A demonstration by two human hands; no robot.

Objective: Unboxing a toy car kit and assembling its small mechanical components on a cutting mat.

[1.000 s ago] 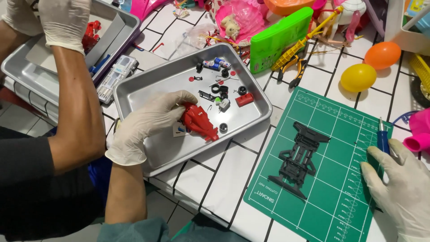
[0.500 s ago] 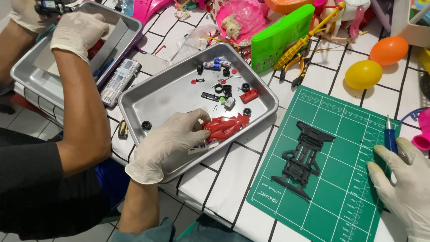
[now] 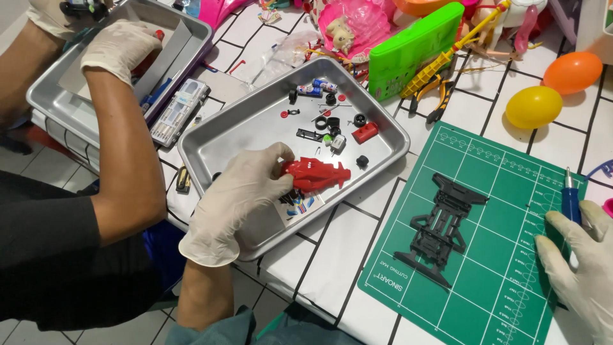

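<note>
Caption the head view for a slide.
Gloved left hand grips red toy car body over metal tray; right hand holds blue screwdriver.

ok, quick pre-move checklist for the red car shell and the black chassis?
1. Grip: left hand in a white glove holds the red plastic toy car body by its rear end: ok.
2. Body over the silver metal tray, not over the table edge: ok.
3. Black plastic chassis frame lies flat and untouched on the green cutting mat: ok.
4. Right hand holds the blue-handled screwdriver: ok.
5. Screwdriver tip type: cannot tell.
6. Small loose parts inside the tray: ok.
</note>
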